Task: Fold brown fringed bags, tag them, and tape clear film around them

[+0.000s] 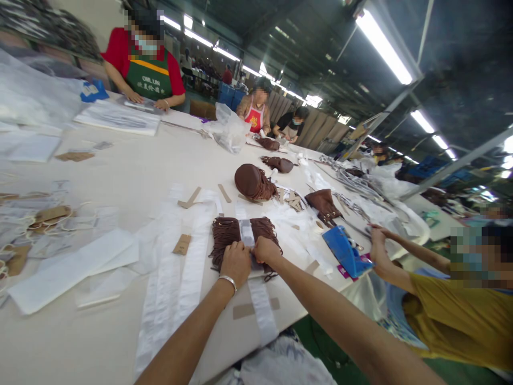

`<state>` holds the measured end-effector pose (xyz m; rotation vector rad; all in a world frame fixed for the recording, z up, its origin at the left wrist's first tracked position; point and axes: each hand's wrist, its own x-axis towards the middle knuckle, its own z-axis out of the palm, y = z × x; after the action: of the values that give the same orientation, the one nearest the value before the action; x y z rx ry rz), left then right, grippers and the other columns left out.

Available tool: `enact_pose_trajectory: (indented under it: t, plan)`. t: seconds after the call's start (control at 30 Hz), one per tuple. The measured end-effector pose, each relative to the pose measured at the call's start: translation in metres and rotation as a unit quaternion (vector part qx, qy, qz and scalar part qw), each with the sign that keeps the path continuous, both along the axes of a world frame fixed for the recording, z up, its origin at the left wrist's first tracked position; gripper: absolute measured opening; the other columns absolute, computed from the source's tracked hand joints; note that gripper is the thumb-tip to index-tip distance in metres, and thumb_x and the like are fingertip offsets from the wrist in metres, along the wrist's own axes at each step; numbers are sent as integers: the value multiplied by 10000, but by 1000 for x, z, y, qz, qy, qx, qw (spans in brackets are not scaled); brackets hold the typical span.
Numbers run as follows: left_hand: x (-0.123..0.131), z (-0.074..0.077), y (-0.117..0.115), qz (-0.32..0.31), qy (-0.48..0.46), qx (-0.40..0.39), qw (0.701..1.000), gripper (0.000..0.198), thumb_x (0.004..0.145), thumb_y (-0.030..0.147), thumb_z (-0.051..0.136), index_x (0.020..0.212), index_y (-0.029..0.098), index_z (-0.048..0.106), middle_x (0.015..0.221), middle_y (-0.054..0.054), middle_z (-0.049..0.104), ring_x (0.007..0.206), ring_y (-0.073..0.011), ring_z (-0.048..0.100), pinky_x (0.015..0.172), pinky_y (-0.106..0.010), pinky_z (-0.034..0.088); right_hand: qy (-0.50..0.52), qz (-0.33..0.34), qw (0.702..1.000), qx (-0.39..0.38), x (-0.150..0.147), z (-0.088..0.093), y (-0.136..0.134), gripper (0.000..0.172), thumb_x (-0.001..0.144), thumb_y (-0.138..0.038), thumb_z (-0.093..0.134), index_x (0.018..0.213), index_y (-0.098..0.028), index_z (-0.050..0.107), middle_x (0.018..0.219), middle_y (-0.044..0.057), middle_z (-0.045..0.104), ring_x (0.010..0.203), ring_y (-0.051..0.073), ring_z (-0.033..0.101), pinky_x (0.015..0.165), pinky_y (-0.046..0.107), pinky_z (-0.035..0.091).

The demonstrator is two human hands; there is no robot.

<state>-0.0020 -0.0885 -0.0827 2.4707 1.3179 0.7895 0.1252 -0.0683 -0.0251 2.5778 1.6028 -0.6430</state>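
A brown fringed bag lies in front of me, with a white plastic strip running over its middle and down toward the table's front edge. My left hand, with a bracelet at the wrist, has its fingers curled on the strip at the bag's near side. Close beside it, my right hand is closed on the same strip, the knuckles over the fringe. Both sets of fingertips are partly hidden. A small brown tag lies left of the bag.
More white strips lie left of the bag. A round brown bag and another brown bag sit farther back. At right stands a blue tape dispenser, near a person in a yellow top. Tags with cords cover the left side.
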Motion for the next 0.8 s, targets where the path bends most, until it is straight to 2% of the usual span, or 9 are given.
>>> enact_pose_trajectory:
  t: [0.07, 0.13, 0.3, 0.43, 0.53, 0.7, 0.8]
  plan:
    - [0, 1, 0, 1, 6, 3, 1000, 245, 874, 170, 471, 1053, 170, 638, 966, -123, 574, 955, -274, 482, 814, -415, 353, -40, 30, 998, 36, -2, 2, -11, 219, 837, -371, 620, 900, -161, 623, 830, 104, 721, 851, 217, 682, 702, 266, 470]
    - [0, 2, -1, 3, 11, 8, 1000, 244, 875, 181, 479, 1062, 175, 636, 967, -114, 571, 951, -270, 481, 812, -411, 355, -66, 55, 994, 63, -2, 5, -22, 225, 866, -391, 581, 969, -191, 585, 934, 93, 716, 904, 221, 674, 734, 286, 457]
    - [-1, 4, -3, 5, 29, 18, 999, 278, 872, 185, 497, 1127, 205, 604, 980, -76, 563, 949, -250, 478, 817, -396, 364, -96, 112, 985, 95, 4, 11, -44, 237, 878, -342, 569, 1090, -245, 524, 881, 47, 716, 855, 224, 685, 710, 291, 436]
    - [0, 5, -4, 9, 47, 16, 999, 319, 879, 176, 491, 1185, 217, 569, 1014, -66, 558, 967, -239, 477, 835, -387, 365, -144, 240, 957, 75, 11, 15, -53, 267, 945, -299, 450, 1209, -288, 487, 871, 45, 726, 812, 214, 696, 669, 275, 438]
    - [2, 6, -5, 7, 59, 13, 998, 338, 892, 170, 472, 1218, 222, 547, 1037, -64, 555, 982, -232, 477, 850, -386, 368, -145, 301, 941, 59, 14, 15, -57, 287, 968, -221, 347, 1196, -256, 519, 898, 74, 726, 803, 209, 697, 670, 276, 450]
    - [5, 8, -4, -2, 70, 6, 997, 335, 902, 152, 443, 1211, 212, 558, 1038, -64, 559, 977, -227, 488, 838, -381, 378, -120, 309, 942, 59, 18, 16, -69, 304, 925, -135, 355, 1153, -203, 544, 884, 106, 720, 795, 233, 696, 673, 304, 472]
    - [7, 10, -2, -5, 58, -10, 998, 336, 904, 153, 436, 1204, 210, 576, 1025, -56, 572, 967, -217, 503, 827, -364, 385, -100, 315, 942, 62, 24, 16, -82, 267, 893, -115, 394, 1060, -204, 582, 861, 95, 720, 778, 226, 693, 670, 293, 471]
